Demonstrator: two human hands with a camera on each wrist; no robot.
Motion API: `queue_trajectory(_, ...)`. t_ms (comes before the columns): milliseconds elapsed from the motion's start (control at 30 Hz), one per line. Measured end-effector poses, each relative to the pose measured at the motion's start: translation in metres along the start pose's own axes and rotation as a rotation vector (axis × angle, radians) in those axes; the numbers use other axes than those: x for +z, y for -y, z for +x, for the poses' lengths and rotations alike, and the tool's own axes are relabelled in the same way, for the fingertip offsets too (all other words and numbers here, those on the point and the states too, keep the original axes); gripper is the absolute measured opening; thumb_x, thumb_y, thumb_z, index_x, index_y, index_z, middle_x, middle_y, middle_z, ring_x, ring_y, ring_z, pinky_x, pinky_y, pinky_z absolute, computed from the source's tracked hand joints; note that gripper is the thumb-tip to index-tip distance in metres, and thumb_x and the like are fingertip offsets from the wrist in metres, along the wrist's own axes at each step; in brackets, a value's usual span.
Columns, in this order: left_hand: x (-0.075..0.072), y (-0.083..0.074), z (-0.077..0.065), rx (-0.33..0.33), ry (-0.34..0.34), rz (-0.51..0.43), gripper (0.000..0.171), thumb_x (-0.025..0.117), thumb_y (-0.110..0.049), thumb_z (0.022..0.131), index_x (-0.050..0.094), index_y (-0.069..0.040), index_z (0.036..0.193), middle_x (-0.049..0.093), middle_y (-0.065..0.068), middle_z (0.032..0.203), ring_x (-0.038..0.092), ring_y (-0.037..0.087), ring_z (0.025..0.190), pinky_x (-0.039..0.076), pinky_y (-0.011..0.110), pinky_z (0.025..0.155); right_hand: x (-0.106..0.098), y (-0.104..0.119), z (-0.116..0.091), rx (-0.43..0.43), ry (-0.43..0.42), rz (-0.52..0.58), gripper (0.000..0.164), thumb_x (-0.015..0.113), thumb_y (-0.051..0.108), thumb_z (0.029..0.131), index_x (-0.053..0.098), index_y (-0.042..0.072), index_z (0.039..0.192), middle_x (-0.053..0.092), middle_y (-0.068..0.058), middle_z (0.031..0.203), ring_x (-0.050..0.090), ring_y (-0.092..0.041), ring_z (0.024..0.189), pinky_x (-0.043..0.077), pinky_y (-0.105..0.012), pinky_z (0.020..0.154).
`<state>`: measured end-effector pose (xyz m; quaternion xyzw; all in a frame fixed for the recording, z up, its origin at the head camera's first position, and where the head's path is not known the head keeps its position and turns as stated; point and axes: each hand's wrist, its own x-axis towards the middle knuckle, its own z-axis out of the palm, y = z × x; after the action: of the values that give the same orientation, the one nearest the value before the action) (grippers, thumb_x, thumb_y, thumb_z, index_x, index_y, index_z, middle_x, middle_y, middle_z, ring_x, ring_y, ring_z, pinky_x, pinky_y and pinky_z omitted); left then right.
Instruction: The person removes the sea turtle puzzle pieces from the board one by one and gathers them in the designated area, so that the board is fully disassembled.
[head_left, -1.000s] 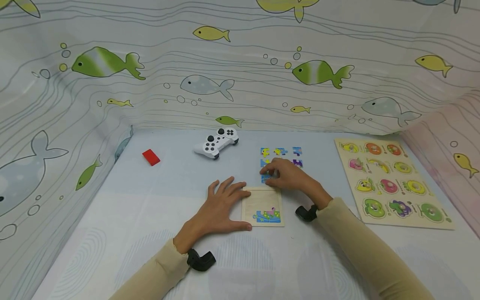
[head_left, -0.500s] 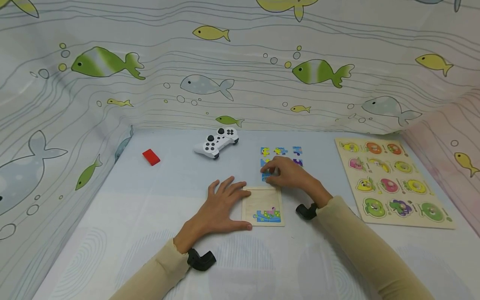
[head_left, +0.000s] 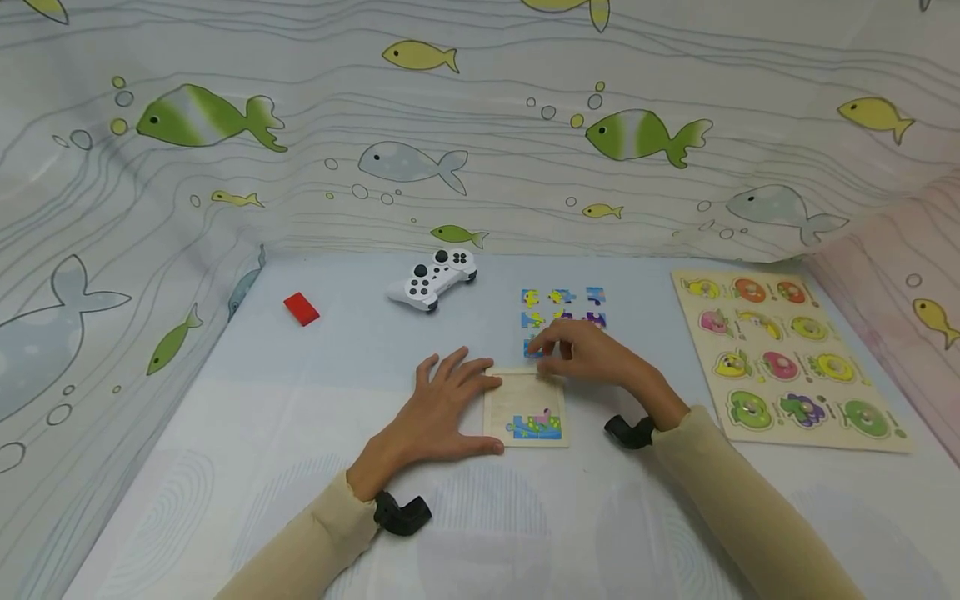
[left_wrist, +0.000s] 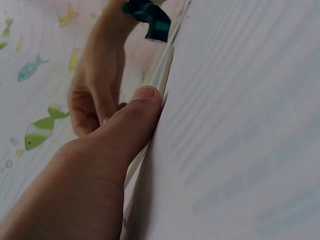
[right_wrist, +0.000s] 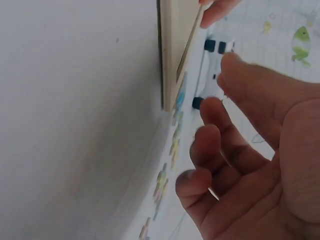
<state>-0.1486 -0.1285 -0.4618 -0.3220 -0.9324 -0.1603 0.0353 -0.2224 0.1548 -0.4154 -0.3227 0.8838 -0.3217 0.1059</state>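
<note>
My left hand [head_left: 442,417] lies with fingers spread at the left side of a small square wooden puzzle tray [head_left: 513,392]. Its thumb [left_wrist: 142,100] touches the tray's edge in the left wrist view. Several joined jigsaw pieces [head_left: 536,427], blue and green with a pink figure, fill the tray's near right part. Just past the far edge hovers my right hand [head_left: 592,358], fingers loosely bent. In the right wrist view, its thumb and fingertips [right_wrist: 192,182] stand apart with nothing visible between them. Loose jigsaw pieces [head_left: 531,297] lie in rows beyond, partly hidden by that hand.
A white game controller [head_left: 435,281] lies at the back, left of the loose pieces. Farther left is a red rectangular piece [head_left: 302,309]. A wooden fruit puzzle board [head_left: 795,362] lies at the right. Fish-patterned cloth walls [head_left: 525,183] enclose the table.
My right hand has shifted slightly to the right, uncovering more of the nearest blue loose piece. The left hand stays by the tray. The head view has tilted a little.
</note>
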Motion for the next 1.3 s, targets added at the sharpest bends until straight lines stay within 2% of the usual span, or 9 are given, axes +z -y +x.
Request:
queue_trajectory(200,0.0,0.0,0.001,0.013,-0.003,-0.008,0.086,0.067,-0.077,0.077,0.052,-0.027,0.146,0.044,-0.001,0.159,0.026,0.037,0.154,0.017,0.068,0.115,0.007,0.009,-0.014,-0.079,0.125,0.057,0.023,0.08,0.02,0.088,0.077,0.016,0.111,0.07,0.002,0.099,0.056,-0.015,0.08,0.046,-0.024,0.071)
queue_trajectory(400,-0.004,0.001,0.003,0.015,0.011,-0.002,0.087,0.067,-0.077,0.077,0.052,-0.027,0.145,0.044,-0.001,0.158,0.027,0.036,0.154,0.017,0.068,0.115,0.014,0.017,-0.024,-0.106,0.186,0.095,0.025,0.082,0.019,0.086,0.077,0.019,0.111,0.069,0.001,0.102,0.056,-0.018,0.09,0.045,-0.026,0.078)
queue_trajectory(633,-0.007,0.001,0.006,0.015,0.044,-0.014,0.09,0.068,-0.077,0.076,0.051,-0.025,0.147,0.046,0.001,0.155,0.028,0.036,0.153,0.017,0.069,0.114,0.022,0.024,-0.029,-0.101,0.224,0.047,0.028,0.081,0.019,0.087,0.077,0.023,0.114,0.066,0.005,0.105,0.056,-0.011,0.098,0.045,-0.028,0.088)
queue_trajectory(867,-0.008,0.004,0.013,0.022,0.079,-0.001,0.1,0.068,-0.081,0.072,0.045,-0.027,0.153,0.045,-0.003,0.151,0.028,0.032,0.151,0.016,0.068,0.115,0.025,0.031,-0.03,-0.12,0.233,-0.009,0.032,0.079,0.014,0.088,0.077,0.023,0.119,0.062,0.002,0.099,0.051,-0.012,0.088,0.043,-0.024,0.078)
queue_trajectory(1100,-0.003,0.007,0.013,0.061,0.054,0.004,0.103,0.068,-0.079,0.073,0.044,-0.021,0.154,0.044,0.0,0.153,0.027,0.034,0.152,0.016,0.068,0.114,0.027,0.034,-0.032,-0.129,0.239,-0.023,0.039,0.077,0.01,0.088,0.074,0.021,0.125,0.059,0.0,0.098,0.049,-0.013,0.087,0.041,-0.023,0.077)
queue_trajectory(1300,0.0,0.007,0.011,0.068,0.036,0.011,0.102,0.066,-0.079,0.075,0.044,-0.02,0.155,0.045,-0.001,0.152,0.028,0.032,0.151,0.016,0.067,0.115,0.029,0.033,-0.033,-0.162,0.237,-0.03,0.037,0.074,0.008,0.09,0.074,0.021,0.125,0.057,0.0,0.094,0.05,-0.013,0.088,0.042,-0.023,0.078)
